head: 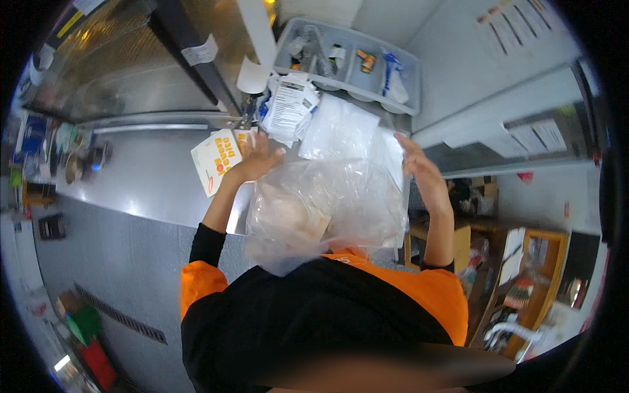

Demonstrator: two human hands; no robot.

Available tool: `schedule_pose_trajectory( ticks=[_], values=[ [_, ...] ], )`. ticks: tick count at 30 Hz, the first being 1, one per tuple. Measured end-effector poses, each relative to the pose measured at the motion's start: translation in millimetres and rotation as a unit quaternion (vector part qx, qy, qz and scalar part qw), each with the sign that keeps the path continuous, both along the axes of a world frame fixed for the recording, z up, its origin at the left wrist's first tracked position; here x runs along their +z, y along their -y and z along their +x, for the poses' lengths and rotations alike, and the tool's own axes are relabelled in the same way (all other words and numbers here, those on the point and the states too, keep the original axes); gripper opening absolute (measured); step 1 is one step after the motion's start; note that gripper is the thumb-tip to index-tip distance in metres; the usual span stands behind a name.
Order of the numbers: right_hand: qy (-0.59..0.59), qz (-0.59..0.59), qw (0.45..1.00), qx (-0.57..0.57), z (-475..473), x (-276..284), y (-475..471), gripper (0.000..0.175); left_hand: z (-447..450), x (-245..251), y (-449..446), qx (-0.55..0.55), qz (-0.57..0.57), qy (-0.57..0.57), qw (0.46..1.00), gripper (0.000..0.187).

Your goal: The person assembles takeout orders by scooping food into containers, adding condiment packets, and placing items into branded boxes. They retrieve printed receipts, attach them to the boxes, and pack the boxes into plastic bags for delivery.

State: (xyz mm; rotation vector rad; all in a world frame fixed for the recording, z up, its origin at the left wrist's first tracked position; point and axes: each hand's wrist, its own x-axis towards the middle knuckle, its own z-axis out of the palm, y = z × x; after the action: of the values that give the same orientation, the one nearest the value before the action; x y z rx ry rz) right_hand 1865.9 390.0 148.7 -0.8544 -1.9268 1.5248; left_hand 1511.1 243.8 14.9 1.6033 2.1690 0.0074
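Note:
A large clear plastic bag (324, 206) lies in front of me at the steel counter's edge, partly overhanging it towards my chest. Something pale shows through its left part; what it is I cannot tell. My left hand (258, 159) is over the bag's upper left corner with its fingers spread, reaching onto printed cards or flat packets (216, 157) with orange lettering. At the bag's right, my right hand (422, 172) is raised with the fingers apart and nothing in it. Beyond the bag lies a stack of translucent plastic bags (339, 127).
A grey divided plastic tray (354, 81) with small packets stands at the back. Printed paper slips (290, 108) lie before it. The steel counter (147, 167) stretches left below a glass-fronted unit. A wooden shelf (545, 290) with goods is at the lower right.

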Motion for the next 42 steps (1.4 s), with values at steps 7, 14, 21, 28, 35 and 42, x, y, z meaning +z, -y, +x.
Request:
schedule_pose_trajectory(
  ticks=[7, 14, 21, 28, 35, 42],
  values=[
    [0.217, -0.048, 0.969, -0.106, 10, -25, 126, 0.019, 61, 140, 84, -0.113, 0.318, 0.365, 0.868, 0.078],
    [0.003, -0.045, 0.989, -0.137, 0, -14, 161, 0.023, 59, 128, 111, -0.025, 0.481, 0.308, 0.82, 0.017],
    [-0.16, -0.064, 0.984, 0.043, -68, -44, 194, 0.025, 48, 125, 151, 0.101, 0.533, 0.417, 0.729, 0.022],
    [0.009, -0.173, 0.983, 0.06, -134, -110, 184, 0.021, 29, 46, 145, 0.032, 0.446, 0.476, 0.757, 0.078],
    [-0.379, -0.504, 0.75, -0.201, -108, -117, 214, 0.025, 36, -58, 108, -0.116, 0.174, 0.258, 0.943, 0.073],
    [-0.455, -0.303, 0.81, -0.213, -67, -97, 232, 0.017, 30, -76, 109, -0.108, 0.25, 0.008, 0.962, 0.048]
  ],
)
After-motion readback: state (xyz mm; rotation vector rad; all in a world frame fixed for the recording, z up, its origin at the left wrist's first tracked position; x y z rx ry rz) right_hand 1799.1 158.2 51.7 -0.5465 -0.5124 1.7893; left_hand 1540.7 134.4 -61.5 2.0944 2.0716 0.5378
